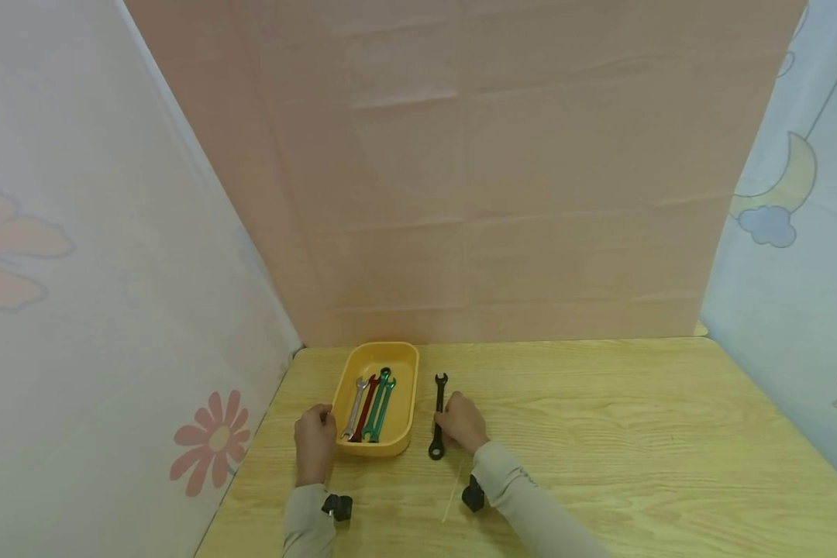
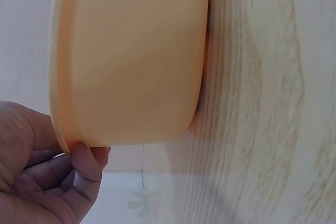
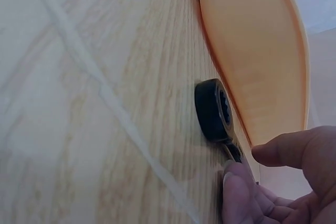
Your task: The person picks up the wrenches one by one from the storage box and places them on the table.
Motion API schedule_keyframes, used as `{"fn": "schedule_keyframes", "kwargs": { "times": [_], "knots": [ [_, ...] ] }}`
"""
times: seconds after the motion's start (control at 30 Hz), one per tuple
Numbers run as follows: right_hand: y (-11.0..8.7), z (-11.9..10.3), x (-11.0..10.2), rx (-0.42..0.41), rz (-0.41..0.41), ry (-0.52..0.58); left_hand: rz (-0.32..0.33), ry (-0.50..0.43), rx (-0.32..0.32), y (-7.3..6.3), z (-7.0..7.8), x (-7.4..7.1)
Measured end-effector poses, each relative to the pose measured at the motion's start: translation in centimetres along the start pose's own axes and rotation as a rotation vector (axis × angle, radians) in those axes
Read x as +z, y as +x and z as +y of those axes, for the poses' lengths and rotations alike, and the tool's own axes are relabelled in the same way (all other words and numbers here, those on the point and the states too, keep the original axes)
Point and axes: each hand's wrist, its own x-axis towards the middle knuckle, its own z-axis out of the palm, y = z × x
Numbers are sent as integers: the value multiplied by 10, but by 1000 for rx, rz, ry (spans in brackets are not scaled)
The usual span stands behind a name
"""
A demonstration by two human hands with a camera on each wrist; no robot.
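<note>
My left hand (image 1: 315, 443) is at the near left corner of a yellow plastic tray (image 1: 403, 442). In the left wrist view its thumb and fingers pinch the tray's rim (image 2: 59, 103). Several combination wrenches lie lengthwise in the tray: a silver one (image 1: 354, 411), a red one (image 1: 366, 409) and green ones (image 1: 384, 411). Right of the tray, a black combination wrench (image 1: 436, 448) points away from me, open end far, ring end near. My right hand (image 1: 463, 422) grips its shaft at mid-length; the ring end (image 3: 210, 109) shows beyond the fingers in the right wrist view.
The wood-grain table (image 1: 600, 434) extends to the right. A thin pale strip (image 1: 453, 490) lies on it near my right wrist. A pinkish-brown sheet (image 1: 502, 194) hangs behind the table, with patterned cloth walls (image 1: 98, 325) on both sides.
</note>
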Motion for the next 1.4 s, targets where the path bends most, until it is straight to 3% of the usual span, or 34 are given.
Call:
{"fn": "schedule_keyframes", "kwargs": {
  "times": [0.93,1.4],
  "knots": [
    [-2,-13,-11,-91,85,-24,-14,-2,-11,1,-3,0],
    [2,-18,-13,-129,83,16,-9,-14,-10,0,-2,0]
  ]
}}
